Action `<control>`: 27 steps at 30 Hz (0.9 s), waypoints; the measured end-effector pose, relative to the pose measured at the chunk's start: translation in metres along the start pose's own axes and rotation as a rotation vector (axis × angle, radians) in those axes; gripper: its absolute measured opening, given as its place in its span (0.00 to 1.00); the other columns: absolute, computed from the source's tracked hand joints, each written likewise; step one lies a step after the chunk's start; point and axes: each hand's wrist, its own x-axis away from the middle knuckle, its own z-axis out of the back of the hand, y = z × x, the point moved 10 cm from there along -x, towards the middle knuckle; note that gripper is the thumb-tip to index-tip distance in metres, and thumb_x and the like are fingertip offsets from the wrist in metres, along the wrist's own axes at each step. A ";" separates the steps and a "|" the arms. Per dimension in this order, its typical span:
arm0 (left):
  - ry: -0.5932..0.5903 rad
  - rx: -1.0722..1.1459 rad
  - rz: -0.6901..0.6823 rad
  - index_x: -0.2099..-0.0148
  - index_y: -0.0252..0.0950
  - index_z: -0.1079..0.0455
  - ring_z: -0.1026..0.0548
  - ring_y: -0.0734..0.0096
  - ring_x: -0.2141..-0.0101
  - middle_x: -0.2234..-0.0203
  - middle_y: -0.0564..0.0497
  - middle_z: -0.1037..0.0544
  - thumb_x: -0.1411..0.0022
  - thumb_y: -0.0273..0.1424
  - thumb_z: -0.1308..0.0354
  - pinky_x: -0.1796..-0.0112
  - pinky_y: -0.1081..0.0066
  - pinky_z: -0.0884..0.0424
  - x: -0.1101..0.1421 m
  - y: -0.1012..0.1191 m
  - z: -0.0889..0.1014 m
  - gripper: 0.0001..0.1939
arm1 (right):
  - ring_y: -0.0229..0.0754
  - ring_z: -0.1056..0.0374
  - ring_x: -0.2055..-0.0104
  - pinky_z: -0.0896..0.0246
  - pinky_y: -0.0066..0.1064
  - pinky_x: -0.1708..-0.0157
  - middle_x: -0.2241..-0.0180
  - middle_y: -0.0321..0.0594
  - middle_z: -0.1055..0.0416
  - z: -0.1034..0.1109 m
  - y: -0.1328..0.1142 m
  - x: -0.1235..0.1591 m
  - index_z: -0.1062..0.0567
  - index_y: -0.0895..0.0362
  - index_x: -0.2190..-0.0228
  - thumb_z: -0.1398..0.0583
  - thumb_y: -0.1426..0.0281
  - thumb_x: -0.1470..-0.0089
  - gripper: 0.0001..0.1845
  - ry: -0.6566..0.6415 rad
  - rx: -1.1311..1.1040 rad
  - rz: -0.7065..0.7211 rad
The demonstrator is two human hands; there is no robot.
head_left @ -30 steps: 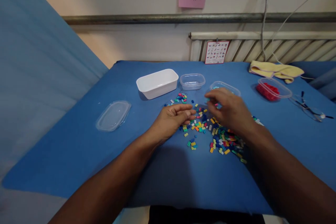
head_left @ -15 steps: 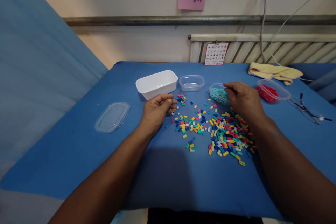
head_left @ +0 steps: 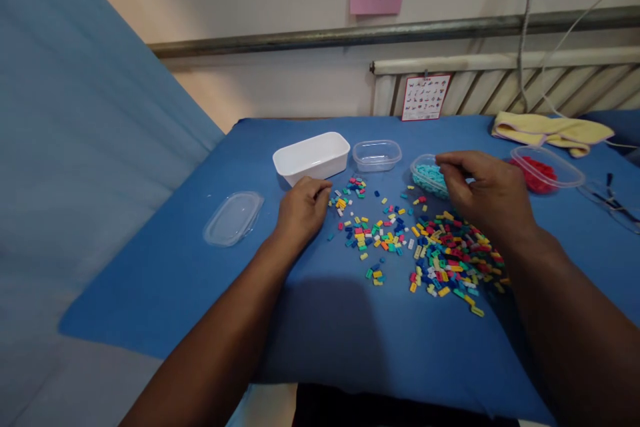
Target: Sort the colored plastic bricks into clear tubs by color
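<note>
My left hand (head_left: 303, 210) rests by the left side of the scattered small coloured building bricks (head_left: 377, 233), in front of the white tub (head_left: 311, 159). Its fingers are curled in with thumb and forefinger together; anything between them is hidden. My right hand (head_left: 490, 190) hovers beside the clear container of turquoise bricks (head_left: 428, 177), its thumb and forefinger tips brought together near the rim. Whatever they pinch is too small to make out. Below the right hand lies the denser pile of mixed bricks (head_left: 445, 267), partly covered by the wrist.
An empty clear container (head_left: 377, 157) stands right of the tub. Clear lids (head_left: 233, 219) lie at left. A container of red bricks (head_left: 539, 173), glasses (head_left: 613, 203) and a yellow cloth (head_left: 553, 131) are at right. A blue curtain (head_left: 100, 113) hangs at left.
The view has turned slightly, shifting the scene to the right. My left hand's fingers have curled in more and drawn a little left of the bricks. My right hand stays near the turquoise container.
</note>
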 end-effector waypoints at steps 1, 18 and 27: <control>-0.035 -0.062 -0.023 0.47 0.37 0.17 0.20 0.56 0.49 0.53 0.43 0.16 0.26 0.32 0.44 0.46 0.58 0.26 0.000 -0.001 -0.005 0.15 | 0.54 0.18 0.53 0.24 0.45 0.51 0.55 0.45 0.14 0.000 -0.010 0.000 0.16 0.52 0.53 0.39 0.69 0.32 0.12 -0.014 -0.010 0.025; -0.317 -0.338 -0.192 0.51 0.38 0.16 0.22 0.50 0.54 0.56 0.41 0.16 0.30 0.30 0.42 0.50 0.53 0.29 -0.002 0.020 -0.029 0.13 | 0.43 0.23 0.63 0.33 0.32 0.64 0.63 0.39 0.19 -0.075 -0.122 0.055 0.20 0.55 0.54 0.41 0.76 0.31 0.10 -0.543 -0.197 0.480; -0.285 -0.295 -0.170 0.56 0.37 0.19 0.22 0.50 0.56 0.61 0.44 0.15 0.34 0.28 0.38 0.48 0.51 0.31 -0.001 0.024 -0.020 0.07 | 0.42 0.23 0.63 0.34 0.30 0.63 0.65 0.39 0.20 -0.084 -0.115 0.062 0.20 0.54 0.57 0.41 0.77 0.31 0.10 -0.576 -0.182 0.482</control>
